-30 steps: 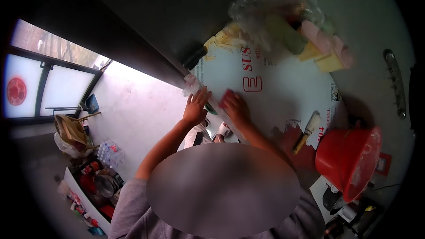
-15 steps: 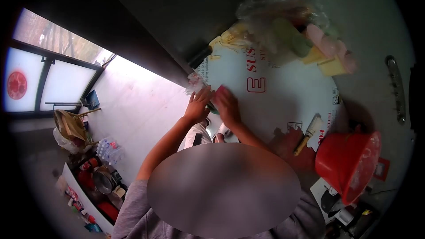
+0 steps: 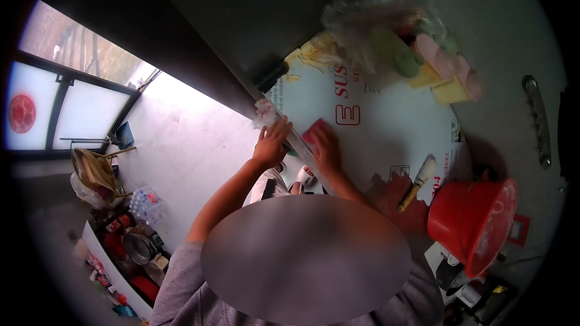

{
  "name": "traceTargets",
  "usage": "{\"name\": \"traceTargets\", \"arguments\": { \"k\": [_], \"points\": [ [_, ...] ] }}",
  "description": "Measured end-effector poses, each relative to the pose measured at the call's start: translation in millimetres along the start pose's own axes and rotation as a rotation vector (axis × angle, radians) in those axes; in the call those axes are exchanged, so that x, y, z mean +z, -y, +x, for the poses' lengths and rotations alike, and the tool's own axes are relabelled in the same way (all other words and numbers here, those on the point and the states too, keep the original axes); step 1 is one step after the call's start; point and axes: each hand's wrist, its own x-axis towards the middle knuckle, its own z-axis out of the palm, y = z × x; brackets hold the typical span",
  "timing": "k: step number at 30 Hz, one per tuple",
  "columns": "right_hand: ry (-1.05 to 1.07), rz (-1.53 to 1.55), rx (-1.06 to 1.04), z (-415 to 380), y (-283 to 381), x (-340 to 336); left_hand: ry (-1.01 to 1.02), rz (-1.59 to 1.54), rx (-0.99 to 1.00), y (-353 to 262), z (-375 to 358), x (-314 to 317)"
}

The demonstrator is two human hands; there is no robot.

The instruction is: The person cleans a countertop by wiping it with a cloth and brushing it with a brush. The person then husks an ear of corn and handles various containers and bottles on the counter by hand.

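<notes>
My right hand (image 3: 327, 150) is closed on a small pink sponge (image 3: 313, 132), pressed to the white film-covered steel sheet (image 3: 314, 102) just inside its edge. My left hand (image 3: 272, 143) lies along the edge strip (image 3: 302, 150), fingers stretched forward. Just beyond its fingertips is a crumpled white and pink wad (image 3: 264, 113). A brush (image 3: 418, 183) with a wooden handle and pale bristles lies to the right on the sheet, beside a reddish-brown patch.
A red bucket (image 3: 462, 220) stands tilted in view at the right. Yellow gloves (image 3: 314, 54), a clear plastic bag (image 3: 377, 3) and pink, green and yellow pieces (image 3: 438, 63) lie at the far side. On the left are a chair (image 3: 96, 172) and bottles (image 3: 147, 204).
My right hand has slid right with the pink sponge, away from my left hand, uncovering more of the edge strip between them. The left hand stays at the edge.
</notes>
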Motion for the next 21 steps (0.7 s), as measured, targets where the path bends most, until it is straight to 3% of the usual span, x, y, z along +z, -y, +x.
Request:
{"name": "traceTargets", "arguments": {
  "k": [3, 7, 10, 14, 21],
  "points": [
    [0.132, 0.112, -0.098, -44, -12, -28, 0.020, 0.033, 0.008, 4, 2, -1],
    [0.201, 0.016, -0.105, -51, -43, -69, 0.000, 0.024, 0.020, 3, 3, 1],
    [-0.037, 0.015, -0.048, -26, -33, -27, -0.017, 0.027, 0.022, 1, 4, 4],
    [-0.113, -0.030, 0.081, -1, 1, -7, 0.001, 0.065, 0.026, 3, 2, 3],
    [0.144, 0.041, -0.109, -65, -19, -61, -0.002, 0.040, 0.034, 3, 4, 1]
  ]
}}
